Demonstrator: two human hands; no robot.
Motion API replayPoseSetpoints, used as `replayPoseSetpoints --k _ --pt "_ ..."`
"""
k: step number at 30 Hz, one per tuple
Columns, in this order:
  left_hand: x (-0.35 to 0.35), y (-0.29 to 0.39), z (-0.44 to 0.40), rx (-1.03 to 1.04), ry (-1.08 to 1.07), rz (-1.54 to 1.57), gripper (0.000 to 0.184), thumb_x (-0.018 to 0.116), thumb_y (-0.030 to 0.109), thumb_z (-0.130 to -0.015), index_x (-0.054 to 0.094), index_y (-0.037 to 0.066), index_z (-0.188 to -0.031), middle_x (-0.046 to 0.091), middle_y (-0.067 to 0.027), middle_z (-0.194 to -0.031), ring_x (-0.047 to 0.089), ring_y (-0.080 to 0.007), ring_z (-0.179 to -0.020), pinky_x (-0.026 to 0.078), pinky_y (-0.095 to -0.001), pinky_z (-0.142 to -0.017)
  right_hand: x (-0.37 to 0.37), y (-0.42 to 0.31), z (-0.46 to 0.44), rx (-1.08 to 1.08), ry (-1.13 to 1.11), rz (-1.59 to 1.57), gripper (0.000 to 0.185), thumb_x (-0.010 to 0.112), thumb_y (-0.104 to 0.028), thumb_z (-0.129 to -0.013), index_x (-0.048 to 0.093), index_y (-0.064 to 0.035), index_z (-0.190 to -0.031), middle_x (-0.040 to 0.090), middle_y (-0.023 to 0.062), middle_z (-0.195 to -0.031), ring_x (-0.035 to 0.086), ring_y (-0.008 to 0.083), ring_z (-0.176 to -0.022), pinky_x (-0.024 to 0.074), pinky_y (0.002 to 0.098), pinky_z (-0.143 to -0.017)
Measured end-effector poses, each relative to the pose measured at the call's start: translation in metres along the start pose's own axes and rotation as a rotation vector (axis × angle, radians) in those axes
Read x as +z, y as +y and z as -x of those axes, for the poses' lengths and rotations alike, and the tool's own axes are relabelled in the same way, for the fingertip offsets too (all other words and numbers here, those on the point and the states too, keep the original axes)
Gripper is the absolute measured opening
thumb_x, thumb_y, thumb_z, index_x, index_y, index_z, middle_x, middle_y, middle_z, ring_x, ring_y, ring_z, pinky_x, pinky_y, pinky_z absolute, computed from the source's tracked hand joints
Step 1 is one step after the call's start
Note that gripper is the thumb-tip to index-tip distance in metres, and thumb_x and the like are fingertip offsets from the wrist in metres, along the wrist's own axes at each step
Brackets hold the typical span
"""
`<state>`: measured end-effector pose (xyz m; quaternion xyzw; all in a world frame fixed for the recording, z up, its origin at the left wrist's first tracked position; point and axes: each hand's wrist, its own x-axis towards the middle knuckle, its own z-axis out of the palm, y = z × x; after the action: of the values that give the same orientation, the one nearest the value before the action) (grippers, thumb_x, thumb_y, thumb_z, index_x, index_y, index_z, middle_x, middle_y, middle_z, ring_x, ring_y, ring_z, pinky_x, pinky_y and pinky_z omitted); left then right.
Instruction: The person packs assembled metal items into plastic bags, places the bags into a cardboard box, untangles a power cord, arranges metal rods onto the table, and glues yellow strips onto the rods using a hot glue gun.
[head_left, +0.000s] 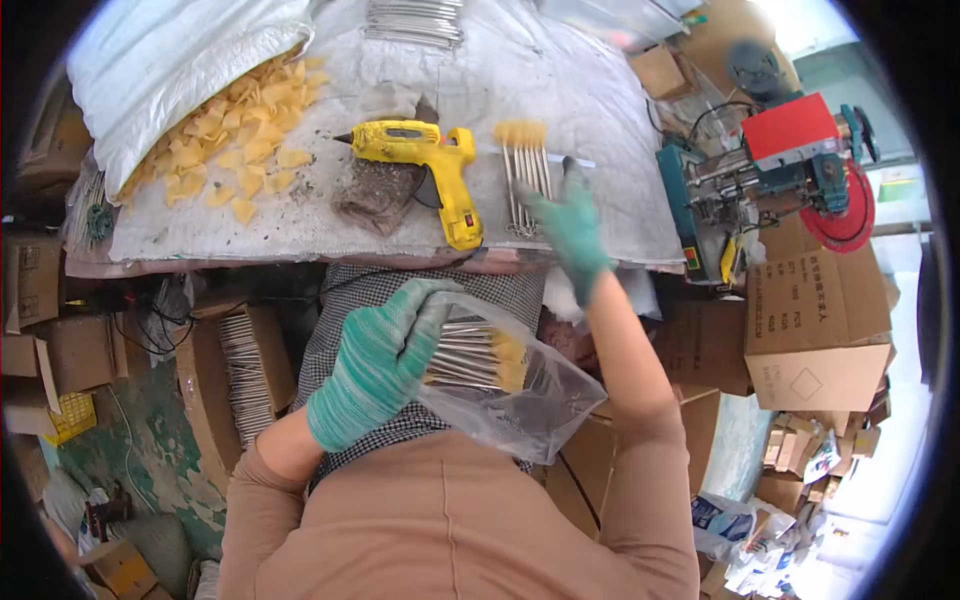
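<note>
My left hand, in a green and grey knit glove, is closed around the gathered mouth of a clear plastic bag over my lap. Inside the bag lies a bundle of thin metal back scratchers with yellow heads. My right hand, gloved alike, is spread with thumb and fingers apart at the right side of a second bundle of back scratchers on the table. Their yellow heads point away from me. The thumb reaches their shafts; whether it touches them I cannot tell.
A yellow glue gun rests on a dark stained block left of the bundle. Loose yellow pieces spill from a white sack. More metal rods lie at the back. A machine and cartons stand right.
</note>
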<state>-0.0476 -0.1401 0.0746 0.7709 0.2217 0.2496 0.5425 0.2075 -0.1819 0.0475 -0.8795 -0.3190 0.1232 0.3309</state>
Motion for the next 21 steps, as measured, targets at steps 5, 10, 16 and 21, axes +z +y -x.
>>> replayPoseSetpoints --k 5,10,16,21 --pt "0.005 -0.008 -0.011 0.037 0.077 0.007 0.02 0.052 0.008 -0.091 0.057 -0.002 -0.107 0.063 -0.0203 -0.085 0.064 -0.0345 -0.075 0.05 -0.0365 -0.063 0.07 0.032 -0.075 0.093 0.132 0.458 0.074 0.073 -0.036 -0.068 0.044 0.0034 -0.124 0.055 0.0265 -0.116 0.052 0.0362 -0.113 0.0417 0.0421 -0.092" --pt "0.005 -0.021 -0.019 0.083 0.04 -0.05 0.02 0.052 0.006 -0.091 0.057 -0.004 -0.106 0.06 -0.0207 -0.088 0.061 -0.0317 -0.074 0.049 -0.0351 -0.064 0.02 0.047 -0.07 -0.104 -0.069 -0.575 0.023 0.054 -0.011 -0.08 0.056 0.0014 -0.1 0.061 0.0126 -0.096 0.062 0.0235 -0.082 0.0504 0.0384 -0.072" --pt "0.018 -0.045 -0.023 0.495 0.236 -0.512 0.034 0.062 0.001 -0.082 0.057 -0.001 -0.115 0.058 -0.0178 -0.108 0.057 -0.0329 -0.095 0.049 -0.0377 -0.08 -0.098 -0.069 0.081 -0.762 -0.279 -0.582 0.018 0.054 -0.013 -0.089 0.057 0.0025 -0.099 0.053 0.013 -0.106 0.055 0.0247 -0.09 0.0456 0.0431 -0.089" --pt "0.015 -0.052 -0.016 0.534 0.245 -0.532 0.036 0.061 0.0 -0.081 0.057 -0.001 -0.116 0.057 -0.0191 -0.11 0.056 -0.0351 -0.098 0.048 -0.0405 -0.083 -0.038 -0.004 0.115 -0.49 -0.778 -0.265 0.046 0.06 -0.014 -0.081 0.048 0.001 -0.124 0.056 0.0183 -0.11 0.055 0.0299 -0.101 0.0445 0.0344 -0.089"
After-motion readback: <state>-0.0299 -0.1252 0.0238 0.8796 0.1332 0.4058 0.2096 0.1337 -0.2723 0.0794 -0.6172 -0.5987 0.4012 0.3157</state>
